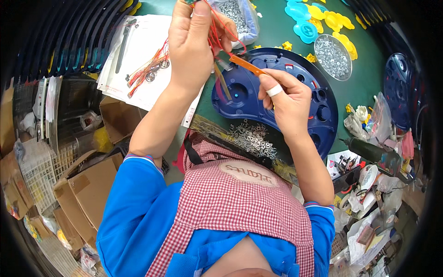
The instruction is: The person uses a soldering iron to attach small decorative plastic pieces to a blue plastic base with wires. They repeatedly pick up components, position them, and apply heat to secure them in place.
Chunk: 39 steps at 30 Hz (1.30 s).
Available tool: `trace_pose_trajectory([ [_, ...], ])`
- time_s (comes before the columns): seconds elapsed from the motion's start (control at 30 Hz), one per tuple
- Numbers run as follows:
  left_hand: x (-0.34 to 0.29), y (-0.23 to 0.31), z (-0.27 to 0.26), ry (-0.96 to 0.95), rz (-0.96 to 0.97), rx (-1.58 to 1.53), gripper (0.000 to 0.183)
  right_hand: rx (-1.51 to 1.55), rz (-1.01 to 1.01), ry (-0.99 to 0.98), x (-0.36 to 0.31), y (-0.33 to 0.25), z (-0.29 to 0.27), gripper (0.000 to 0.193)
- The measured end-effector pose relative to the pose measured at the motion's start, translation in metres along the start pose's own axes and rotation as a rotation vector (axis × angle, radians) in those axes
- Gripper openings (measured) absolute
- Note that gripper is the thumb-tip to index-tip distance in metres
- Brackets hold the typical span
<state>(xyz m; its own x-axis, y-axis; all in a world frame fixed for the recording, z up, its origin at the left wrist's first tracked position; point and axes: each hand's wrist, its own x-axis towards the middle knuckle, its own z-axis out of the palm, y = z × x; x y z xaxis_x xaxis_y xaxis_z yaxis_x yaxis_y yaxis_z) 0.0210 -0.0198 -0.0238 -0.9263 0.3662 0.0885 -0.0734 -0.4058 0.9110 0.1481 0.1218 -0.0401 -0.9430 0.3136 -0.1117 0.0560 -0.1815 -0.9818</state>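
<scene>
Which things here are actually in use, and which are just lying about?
In use:
left hand holding red wires
right hand holding orange strip
blue shell under the hands

Lying about:
screw bowl
washer pile
yellow and cyan flower parts
spare wires on paper
cardboard boxes

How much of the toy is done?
Not much, it seems. The blue shell lies open on the table. The left hand holds red wires; the right hand holds an orange strip. Screws and yellow parts lie unused.
</scene>
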Motion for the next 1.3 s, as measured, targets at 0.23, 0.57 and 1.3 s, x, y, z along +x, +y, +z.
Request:
trace_pose_trajectory([
  [0.23, 0.003, 0.023, 0.011, -0.752, -0.335, 0.525, 0.041, -0.259, -0.764, 0.327, -0.011, -0.022, -0.056, 0.008],
  [0.57, 0.001, -0.054, -0.015, -1.256, 0.863, 1.636, 0.030, -0.574, -0.102, -0.153, -0.042, -0.007, -0.085, 0.010],
  [1.3, -0.062, -0.074, 0.033, -0.678, -0.119, 0.879, 0.015, -0.620, -0.579, 0.913, -0.132, 0.021, -0.241, 0.089],
])
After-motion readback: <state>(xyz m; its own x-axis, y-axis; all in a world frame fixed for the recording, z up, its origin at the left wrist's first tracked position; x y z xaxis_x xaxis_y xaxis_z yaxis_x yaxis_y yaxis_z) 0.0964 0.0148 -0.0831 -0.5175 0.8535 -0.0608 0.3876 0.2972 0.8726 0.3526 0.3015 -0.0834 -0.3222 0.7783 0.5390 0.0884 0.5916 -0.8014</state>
